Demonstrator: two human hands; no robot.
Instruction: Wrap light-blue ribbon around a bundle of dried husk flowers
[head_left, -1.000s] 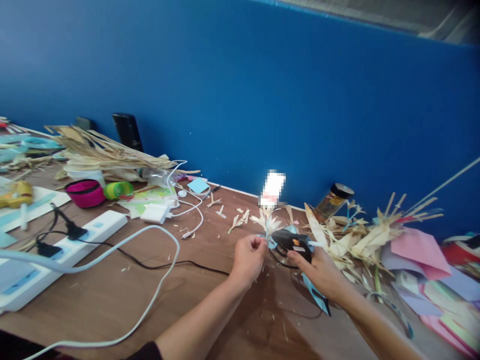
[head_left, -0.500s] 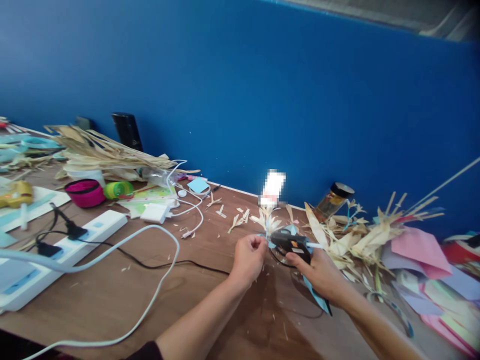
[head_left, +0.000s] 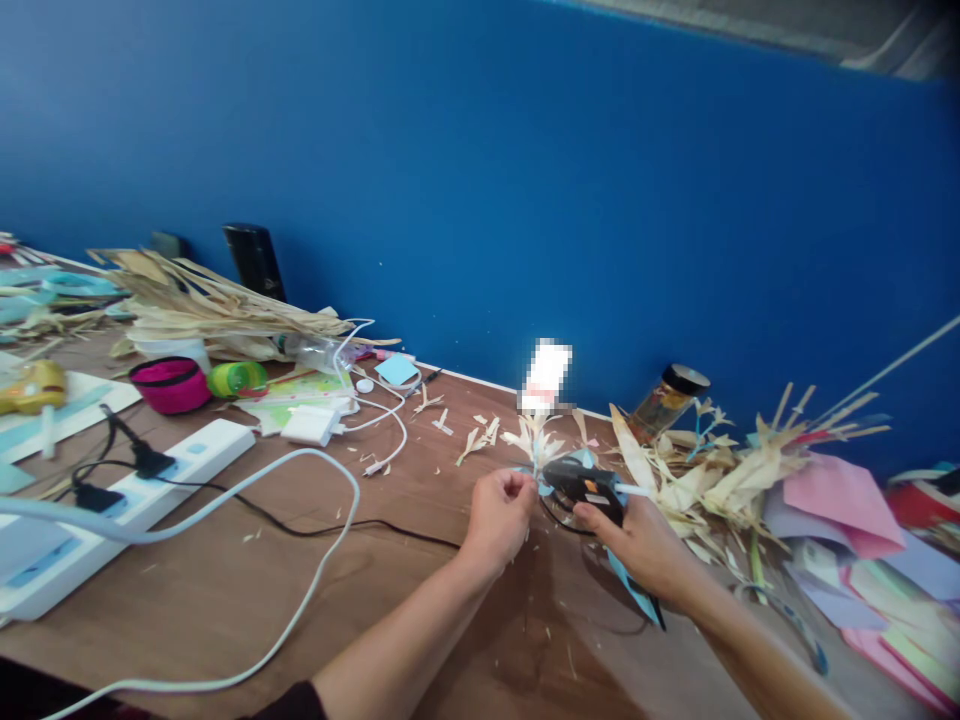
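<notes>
My left hand (head_left: 502, 512) is closed in a pinch around the thin stem of a corn-husk flower (head_left: 534, 438), whose pale petals spread upward above the fingertips. My right hand (head_left: 645, 545) grips a black hot glue gun (head_left: 581, 482) with a white glue stick (head_left: 634, 490) in its back end. The gun points left, its nozzle at or very near the flower's stem just beside my left fingertips. Whether the nozzle touches the stem I cannot tell. Behind the flower stands a bright, blurred-out phone-like screen (head_left: 546, 375).
At left lie a white power strip (head_left: 187, 475) with plugs, a looping white cable (head_left: 330, 570) and a yellow glue gun (head_left: 37, 390). Dried husks (head_left: 225, 310) are piled behind. To the right are a jar (head_left: 667, 400), more husks (head_left: 727, 490), coloured paper (head_left: 840, 505) and scissors (head_left: 795, 625).
Almost nothing differs. Both hands keep their places, and the glue gun has shifted very slightly to the right.
</notes>
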